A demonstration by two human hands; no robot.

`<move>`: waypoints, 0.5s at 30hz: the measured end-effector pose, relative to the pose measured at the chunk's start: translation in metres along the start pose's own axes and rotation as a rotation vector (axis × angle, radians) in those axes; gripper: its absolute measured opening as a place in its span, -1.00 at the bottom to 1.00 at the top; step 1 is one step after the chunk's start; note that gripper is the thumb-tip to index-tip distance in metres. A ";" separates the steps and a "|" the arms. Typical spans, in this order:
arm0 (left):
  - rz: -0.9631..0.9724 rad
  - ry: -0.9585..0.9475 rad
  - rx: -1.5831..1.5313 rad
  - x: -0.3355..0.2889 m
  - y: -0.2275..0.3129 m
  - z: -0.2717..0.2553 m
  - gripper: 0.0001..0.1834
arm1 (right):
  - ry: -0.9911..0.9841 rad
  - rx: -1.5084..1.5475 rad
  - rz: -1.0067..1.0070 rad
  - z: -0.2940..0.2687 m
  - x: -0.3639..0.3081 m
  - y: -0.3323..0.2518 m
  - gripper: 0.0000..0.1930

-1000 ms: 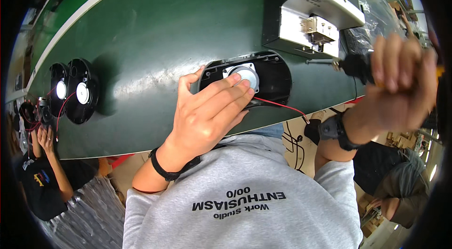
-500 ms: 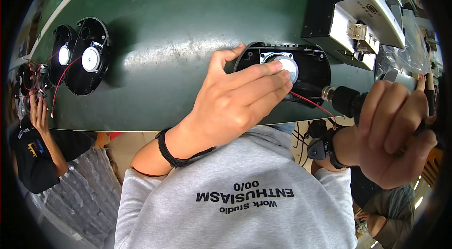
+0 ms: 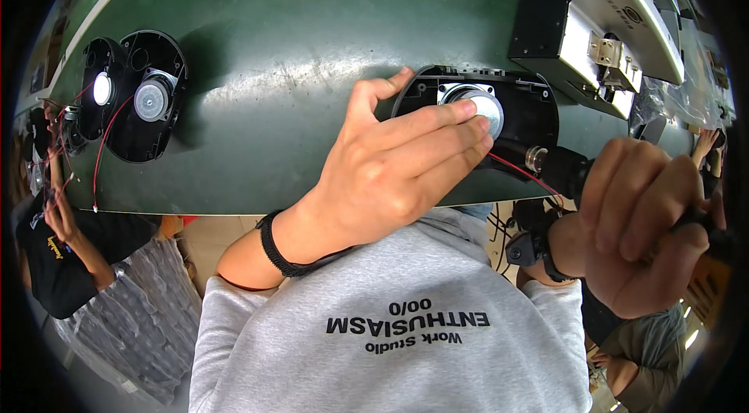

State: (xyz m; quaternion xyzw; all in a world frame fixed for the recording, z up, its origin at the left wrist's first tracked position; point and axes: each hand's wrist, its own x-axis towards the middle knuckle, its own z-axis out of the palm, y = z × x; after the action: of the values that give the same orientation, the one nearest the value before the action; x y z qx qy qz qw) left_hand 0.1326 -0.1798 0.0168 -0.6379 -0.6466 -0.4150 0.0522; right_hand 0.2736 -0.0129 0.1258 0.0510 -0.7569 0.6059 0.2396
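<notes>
My left hand [image 3: 390, 151] lies over a black plastic speaker housing [image 3: 530, 120] at the table's near edge. Its fingers, held together, press on the round silver back of a speaker [image 3: 491, 114] seated inside, while the thumb rests at the housing's left end. A red wire [image 3: 511, 164] runs from the speaker toward the near edge. In my right hand [image 3: 644, 226] is a black electric screwdriver [image 3: 563, 169], gripped with the fingers wrapped round it. Its metal nose points left, by the housing's near right side; the bit's tip cannot be made out.
Two more black housings with speakers [image 3: 151, 101] and red wires stand at the left of the green table [image 3: 312, 15]. A black and silver machine [image 3: 581, 23] occupies the far right, with clear plastic bags [image 3: 663, 101] beside it. At far left, another person's hands [image 3: 61, 218] handle wires.
My right hand and the screwdriver have shifted slightly left, closer to the housing. My left hand keeps its hold on the speaker. The other person's hand at far left has moved.
</notes>
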 end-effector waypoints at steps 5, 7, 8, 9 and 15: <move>-0.035 -0.020 -0.016 -0.002 0.003 0.000 -0.70 | 0.187 0.050 -0.118 0.022 -0.003 0.012 -0.73; -0.054 -0.023 -0.017 -0.002 0.002 -0.001 -0.70 | 0.120 -0.006 -0.080 0.010 -0.005 0.007 -0.73; -0.054 -0.008 -0.024 -0.003 0.002 0.001 -0.69 | 0.057 -0.067 -0.045 0.006 -0.005 0.006 -0.72; -0.050 0.005 -0.030 -0.002 0.002 0.001 -0.69 | 0.056 -0.063 -0.044 0.006 -0.005 0.008 -0.72; -0.045 0.017 -0.006 0.003 0.003 -0.004 -0.66 | 0.098 0.074 -0.097 0.008 0.005 0.018 -0.76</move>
State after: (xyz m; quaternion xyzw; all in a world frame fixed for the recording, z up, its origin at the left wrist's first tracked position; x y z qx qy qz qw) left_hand 0.1327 -0.1805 0.0222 -0.6197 -0.6591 -0.4235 0.0464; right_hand 0.2603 -0.0145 0.1110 0.0665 -0.7179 0.6230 0.3033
